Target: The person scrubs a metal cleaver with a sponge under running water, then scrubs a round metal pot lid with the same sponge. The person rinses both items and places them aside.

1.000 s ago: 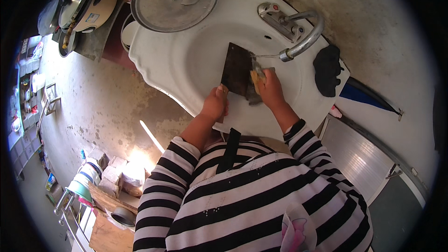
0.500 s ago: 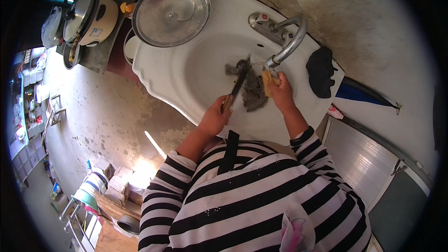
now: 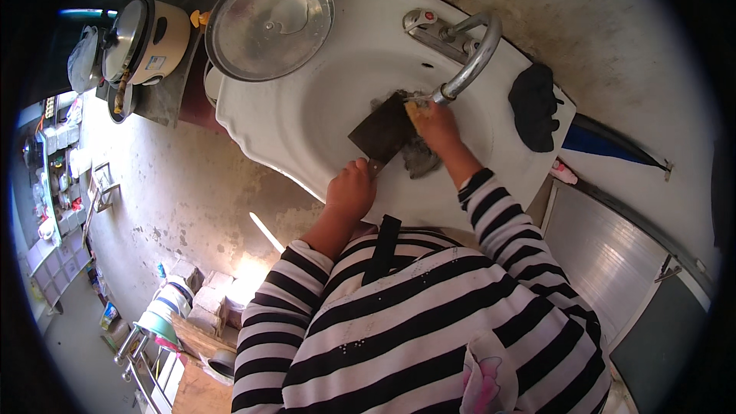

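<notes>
Over the white sink basin [image 3: 326, 100], my left hand [image 3: 350, 190] is closed round the handle of a cleaver [image 3: 379, 132]. Its broad dark blade lies flat-side up. My right hand [image 3: 440, 130] grips a yellowish sponge [image 3: 415, 113] beside the blade's far end, just under the faucet [image 3: 491, 50] spout. I cannot tell whether the sponge is touching the blade. A dark grey, rag-like clump [image 3: 420, 162] lies in the basin, partly hidden by the cleaver and my right hand.
A round metal pan lid [image 3: 253, 38] rests on the sink's left rim over a handled pan. A black cloth [image 3: 533, 107] lies on the right rim. Left of the sink stand a cream rice cooker [image 3: 169, 38] and an orange-topped bottle [image 3: 200, 18].
The cleaver has turned from edge-on to showing its broad face. My right hand has moved left with the sponge, to the blade's far end.
</notes>
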{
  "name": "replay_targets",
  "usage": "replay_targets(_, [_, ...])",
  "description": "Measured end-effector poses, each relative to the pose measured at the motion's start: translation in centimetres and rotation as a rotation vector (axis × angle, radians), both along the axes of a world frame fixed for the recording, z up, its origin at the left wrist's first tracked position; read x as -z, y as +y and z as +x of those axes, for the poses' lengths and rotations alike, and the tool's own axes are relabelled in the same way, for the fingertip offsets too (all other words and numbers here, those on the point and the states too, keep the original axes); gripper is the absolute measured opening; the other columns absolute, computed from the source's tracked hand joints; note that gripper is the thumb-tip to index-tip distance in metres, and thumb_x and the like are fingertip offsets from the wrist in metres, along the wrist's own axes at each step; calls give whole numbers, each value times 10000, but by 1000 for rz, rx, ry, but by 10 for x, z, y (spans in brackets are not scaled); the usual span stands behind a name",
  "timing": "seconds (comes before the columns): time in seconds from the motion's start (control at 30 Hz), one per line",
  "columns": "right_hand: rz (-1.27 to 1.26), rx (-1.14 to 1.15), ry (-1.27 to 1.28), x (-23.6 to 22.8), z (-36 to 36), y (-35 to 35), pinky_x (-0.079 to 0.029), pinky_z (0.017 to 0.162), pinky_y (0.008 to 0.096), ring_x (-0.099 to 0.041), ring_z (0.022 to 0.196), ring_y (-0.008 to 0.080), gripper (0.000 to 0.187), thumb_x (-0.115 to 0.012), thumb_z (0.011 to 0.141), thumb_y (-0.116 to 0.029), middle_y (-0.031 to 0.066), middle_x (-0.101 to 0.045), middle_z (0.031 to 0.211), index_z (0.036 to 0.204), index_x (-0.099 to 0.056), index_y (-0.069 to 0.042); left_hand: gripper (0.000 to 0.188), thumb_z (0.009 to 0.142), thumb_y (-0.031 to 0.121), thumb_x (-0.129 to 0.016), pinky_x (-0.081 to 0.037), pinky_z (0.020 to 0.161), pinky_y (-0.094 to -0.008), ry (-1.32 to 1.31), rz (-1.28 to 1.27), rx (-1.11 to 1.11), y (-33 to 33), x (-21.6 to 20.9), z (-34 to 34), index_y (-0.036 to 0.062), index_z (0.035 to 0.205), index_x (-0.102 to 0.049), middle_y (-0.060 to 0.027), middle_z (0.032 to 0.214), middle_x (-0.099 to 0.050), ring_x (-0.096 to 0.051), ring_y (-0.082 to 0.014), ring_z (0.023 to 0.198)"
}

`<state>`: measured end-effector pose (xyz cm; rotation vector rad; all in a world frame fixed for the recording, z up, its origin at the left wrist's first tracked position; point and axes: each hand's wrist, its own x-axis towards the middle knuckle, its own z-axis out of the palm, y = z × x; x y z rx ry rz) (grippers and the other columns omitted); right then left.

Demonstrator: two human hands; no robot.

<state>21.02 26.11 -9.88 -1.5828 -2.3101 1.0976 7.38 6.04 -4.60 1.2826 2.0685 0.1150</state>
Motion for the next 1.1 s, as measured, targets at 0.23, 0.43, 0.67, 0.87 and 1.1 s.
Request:
replay_targets(0.23, [94,-373,277,0,-31,-92,-448,851,484,-550,949,394,204,-583,770,-62,188,-586,1001,973,-599,-68,329,872,269,-642,-552,789,-446,8,-51,103,4,4,-1,41,1075,-518,-170,1007,-652,-655,-348,948])
replay_targets(0.43, [70,144,56,42,-33,8,-474,757,540,-605,920,472,256,-596,873,-225,241,-650,901,970,-597,11,315,884,276,-624,-557,766,-445,-13,-36,69,3,-2,0,45,1074,-525,-163,1015,-657,-658,-343,949])
replay_targets(0.67, [217,-467,412,-7,-28,-77,-485,808,518,-584,876,411,139,-602,836,-157,193,-609,927,927,-599,-51,319,880,273,-624,-557,761,-452,8,-52,68,6,1,-1,49,1083,-521,-156,1009,-655,-656,-340,941])
replay_targets(0.87, [198,-188,-25,34,-55,6,-470,813,523,-578,917,441,220,-573,897,-187,242,-616,984,987,-586,13,307,887,265,-609,-554,769,-452,4,-32,71,3,-1,-1,69,1107,-521,-131,1034,-649,-651,-328,961])
replay_targets(1.1, [190,-401,308,6,-14,-75,-480,725,559,-570,790,474,153,-625,846,-141,221,-602,846,958,-627,-37,305,893,260,-599,-544,804,-446,-43,-109,64,9,-4,-3,69,1117,-520,-143,1022,-649,-653,-324,954])
